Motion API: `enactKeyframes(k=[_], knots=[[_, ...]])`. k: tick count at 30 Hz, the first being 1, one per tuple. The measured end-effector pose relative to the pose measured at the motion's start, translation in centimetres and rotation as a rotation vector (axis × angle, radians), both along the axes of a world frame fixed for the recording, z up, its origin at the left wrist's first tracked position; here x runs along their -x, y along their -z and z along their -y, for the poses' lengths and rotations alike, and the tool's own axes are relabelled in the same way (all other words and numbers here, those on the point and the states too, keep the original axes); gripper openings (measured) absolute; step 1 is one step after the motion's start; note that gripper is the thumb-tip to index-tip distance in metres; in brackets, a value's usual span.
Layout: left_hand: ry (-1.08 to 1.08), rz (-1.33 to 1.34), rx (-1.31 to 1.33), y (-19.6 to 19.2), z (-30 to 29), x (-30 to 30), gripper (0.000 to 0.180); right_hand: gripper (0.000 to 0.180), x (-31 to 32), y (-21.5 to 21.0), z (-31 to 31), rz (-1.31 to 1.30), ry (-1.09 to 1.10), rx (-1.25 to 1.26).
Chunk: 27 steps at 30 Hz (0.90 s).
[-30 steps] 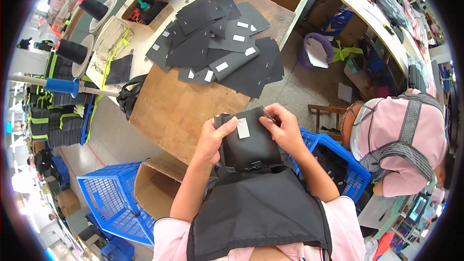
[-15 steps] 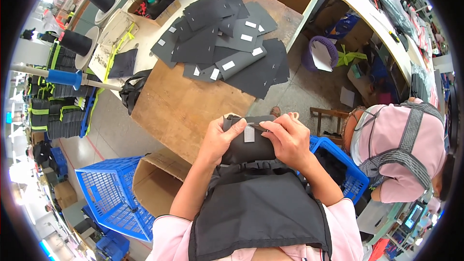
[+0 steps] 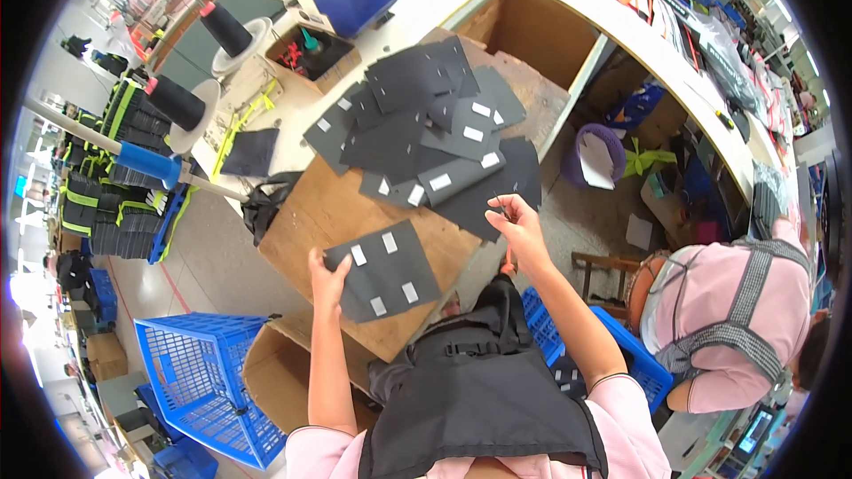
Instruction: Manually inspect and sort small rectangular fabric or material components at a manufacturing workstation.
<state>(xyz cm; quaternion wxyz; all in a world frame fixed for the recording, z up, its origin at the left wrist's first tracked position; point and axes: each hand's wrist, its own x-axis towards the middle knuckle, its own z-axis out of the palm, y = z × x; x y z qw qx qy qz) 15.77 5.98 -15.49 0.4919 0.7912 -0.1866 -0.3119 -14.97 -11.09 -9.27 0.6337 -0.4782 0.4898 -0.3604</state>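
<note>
— Left hand (image 3: 329, 282) and right hand (image 3: 523, 234) have parted since half a second ago, and the dark grey panel (image 3: 383, 273) they held up together has moved onto the wooden board (image 3: 333, 204), left of the frame's centre?

— Yes, it lies flat there, four white rectangular patches (image 3: 389, 242) facing up, near the board's lower edge

— How is the left hand?

— Thumb and index finger spread apart at the panel's left edge, the thumb touching it; whether the other fingers press on anything, I cannot tell

— And the right hand?

— Apart from the panel, just right of the frame's centre, fingers curled and pinching a small dark tool (image 3: 503, 212); too little of it shows to tell its kind

— What surrounds them?

— Overlapping dark panels (image 3: 382, 140) pile up at upper centre; a blue plastic basket (image 3: 191, 326) and a cardboard box (image 3: 266, 364) stand at lower left, and a black apron (image 3: 479, 404) fills the lower centre
</note>
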Motion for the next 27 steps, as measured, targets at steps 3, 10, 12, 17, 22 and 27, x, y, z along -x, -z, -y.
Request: enactKeyframes(k=[3, 10, 12, 17, 22, 27], knots=[[-0.046, 0.794, -0.424, -2.8, 1.5, 3.4, 0.076, 0.009, -1.2, 1.1, 5.0, -0.008, 0.050, -0.065], [0.476, 0.958, -0.276, 0.0, 1.9, 7.3, 0.064, 0.033, -9.0, 3.4, 17.9, -0.157, 0.098, -0.133], [0.509, 0.937, -0.300, 0.7, 2.1, 7.1, 0.063, 0.041, -11.1, 4.0, 20.2, -0.222, 0.151, -0.197], [0.470, 0.847, -0.255, -0.6, 4.2, 5.8, 0.063, 0.048, -14.9, 5.4, 24.3, -0.250, 0.192, -0.263], [0.530, 0.862, 0.086, -4.0, 15.5, 3.0, 0.078, 0.025, -15.6, 8.3, 27.6, -0.109, 0.243, -0.220], [0.732, 0.924, -0.058, -6.1, 28.3, 0.4, 0.116, 0.014, -17.4, 5.3, 24.1, 0.111, 0.071, -0.223]])
